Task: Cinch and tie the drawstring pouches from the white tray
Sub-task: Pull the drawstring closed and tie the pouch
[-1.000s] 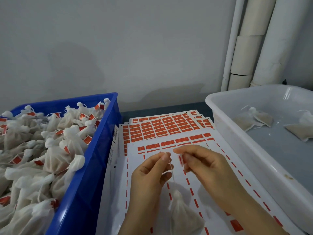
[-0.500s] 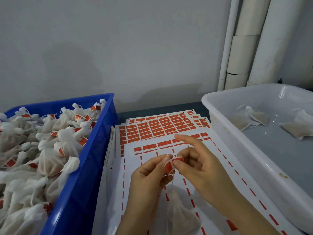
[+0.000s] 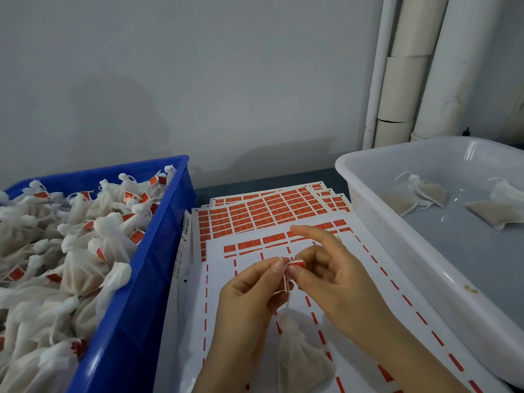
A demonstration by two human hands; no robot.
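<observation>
Over the label sheets (image 3: 255,211), left hand (image 3: 249,296) and right hand (image 3: 331,279) both pinch a red label (image 3: 296,264). Below, the pouch (image 3: 300,361) runs off frame.

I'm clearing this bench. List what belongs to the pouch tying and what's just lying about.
In the job: left hand, right hand, both pinching the red label; hanging pouch; white tray; tray pouches; label sheets; blue crate.
Lying about: wall pipes only.
</observation>
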